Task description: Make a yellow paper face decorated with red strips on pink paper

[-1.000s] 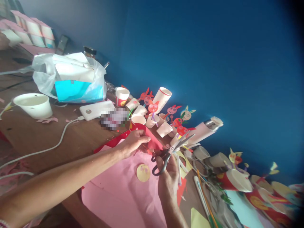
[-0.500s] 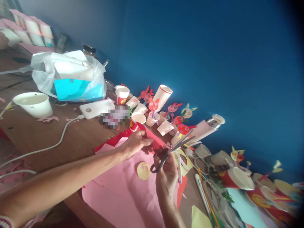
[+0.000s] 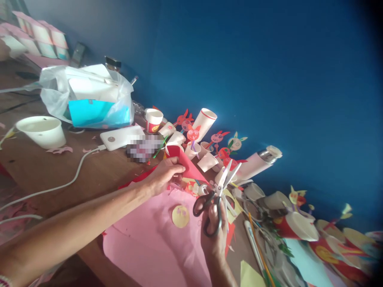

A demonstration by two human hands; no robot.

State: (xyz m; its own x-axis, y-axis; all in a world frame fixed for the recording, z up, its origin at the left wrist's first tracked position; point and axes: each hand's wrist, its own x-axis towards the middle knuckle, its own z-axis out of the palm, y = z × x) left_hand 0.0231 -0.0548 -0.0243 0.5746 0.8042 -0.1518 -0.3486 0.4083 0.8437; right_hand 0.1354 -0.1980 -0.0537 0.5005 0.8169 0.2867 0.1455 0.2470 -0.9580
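Observation:
My left hand [image 3: 167, 173] pinches a piece of red paper [image 3: 191, 168] between thumb and fingers, raised over the table's middle. A pair of black-handled scissors [image 3: 220, 191] is in my right hand [image 3: 214, 223], with fingers through the handle loops. The scissor blades point up and away, spread slightly apart, just right of the red paper. Beneath both hands lies a large pink paper sheet [image 3: 149, 239]. On it rests a pale yellow paper disc [image 3: 180, 216] with small pink marks.
Paper cups with red animal-face cutouts [image 3: 193, 133] stand along the blue wall. A pink-white flask [image 3: 254, 163] leans at right. More cups [image 3: 299, 225] crowd the right side. At left are a plastic bag [image 3: 98, 95], a white power bank [image 3: 122, 137] with cable and a white tub [image 3: 42, 131].
The scissors have moved away from the red paper and turned more upright, their loops now facing me. My left hand has shifted slightly up and left with the paper.

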